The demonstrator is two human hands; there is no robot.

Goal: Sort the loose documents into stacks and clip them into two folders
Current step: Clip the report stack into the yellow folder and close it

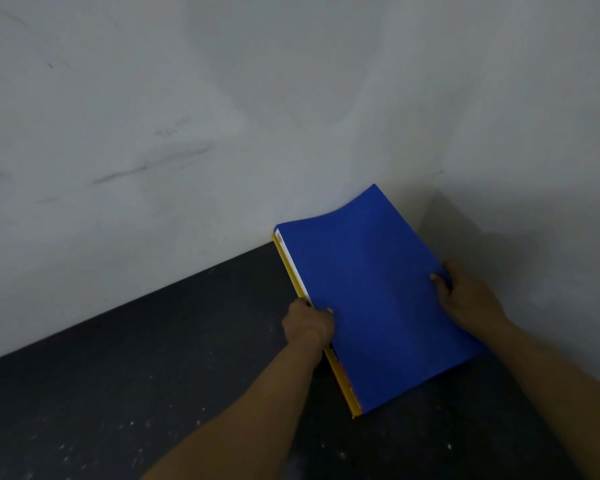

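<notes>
Head view: a dark speckled surface (pixel 153 375) ran from 8 o'clock up to 3 o'clock, where it met a pale, scuffed wall (pixel 222 98) filling the upper half. A blue folder (pixel 371 292) lay closed at about 4 o'clock from the middle, stacked on a yellow folder (pixel 345 389). Its 12 o'clock corner curled up against the wall.

The hands were apart, one on each long side. The left hand (pixel 309 323) gripped the spine side at the folder's 8 o'clock, thumb on the blue cover. The right hand (pixel 465 296) pinched the open edge at 3 o'clock, thumb on top.

Only a thin strip of the yellow folder showed along the spine. The fingers under the covers were hidden, and the print on the white strip (pixel 293 268) near the wall was too small to read.
</notes>
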